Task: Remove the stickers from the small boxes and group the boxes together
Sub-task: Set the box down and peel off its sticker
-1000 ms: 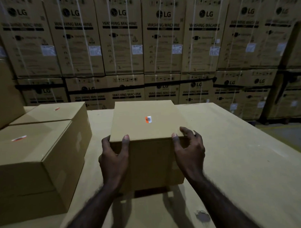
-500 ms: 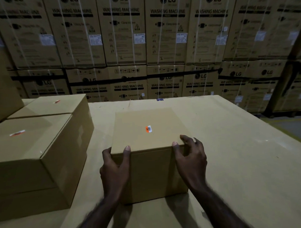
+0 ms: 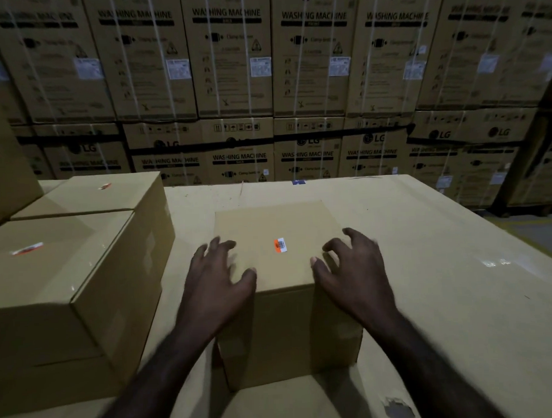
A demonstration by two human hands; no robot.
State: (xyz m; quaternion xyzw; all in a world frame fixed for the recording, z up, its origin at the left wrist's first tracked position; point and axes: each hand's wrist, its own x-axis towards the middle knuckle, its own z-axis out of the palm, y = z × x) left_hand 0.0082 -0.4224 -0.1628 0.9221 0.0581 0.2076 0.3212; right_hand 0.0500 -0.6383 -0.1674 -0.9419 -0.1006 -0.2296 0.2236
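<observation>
A small brown cardboard box (image 3: 282, 327) stands on the cardboard-covered work surface (image 3: 442, 265) in front of me. An orange and white barcode sticker (image 3: 280, 245) lies flat on the middle of its top. My left hand (image 3: 216, 283) hovers over the box's left top edge with fingers spread. My right hand (image 3: 353, 265) hovers over the right top edge, fingers loosely bent, holding nothing. Two more small boxes sit to the left: a near one (image 3: 62, 297) with an orange sticker (image 3: 27, 249) and a far one (image 3: 111, 195) with its own sticker (image 3: 105, 186).
A wall of stacked washing machine cartons (image 3: 295, 83) rises behind the surface. Another big carton (image 3: 4, 174) stands at the far left. The surface ends at the right, where the floor (image 3: 538, 231) shows. A torn spot (image 3: 397, 409) marks the surface's near part.
The box came down onto the surface. Both hands let go of its front corners and lifted above the top edges.
</observation>
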